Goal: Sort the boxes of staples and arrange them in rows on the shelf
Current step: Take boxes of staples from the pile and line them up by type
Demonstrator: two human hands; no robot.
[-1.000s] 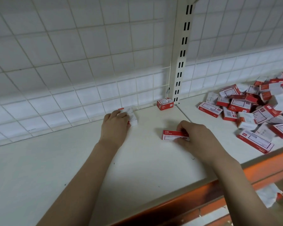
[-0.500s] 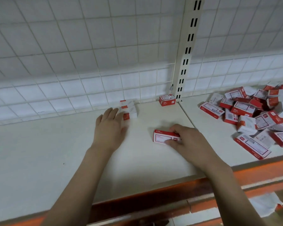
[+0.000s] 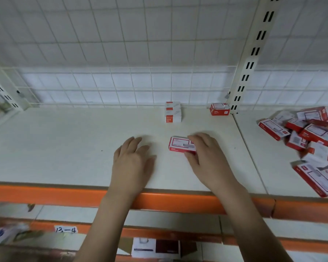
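A red-and-white staple box (image 3: pixel 180 145) lies flat on the white shelf (image 3: pixel 64 148), and my right hand (image 3: pixel 209 157) grips its right end. My left hand (image 3: pixel 133 163) hovers flat beside it to the left, fingers spread, holding nothing. A short row of small white staple boxes (image 3: pixel 173 112) lines up toward the back grid. One red box (image 3: pixel 219 109) stands at the foot of the slotted upright (image 3: pixel 254 53). A loose pile of red-and-white staple boxes (image 3: pixel 309 137) covers the right shelf section.
A white wire grid (image 3: pixel 121 53) backs the shelf. An orange rail (image 3: pixel 45 193) runs along the front edge, with a lower shelf, a handwritten label (image 3: pixel 65 229) and packaged goods (image 3: pixel 155 246) beneath. Another upright (image 3: pixel 6 91) stands at far left.
My left hand has let go of the small white boxes at the back and drawn toward the front edge. My right hand stays on the red box. My view has tilted down.
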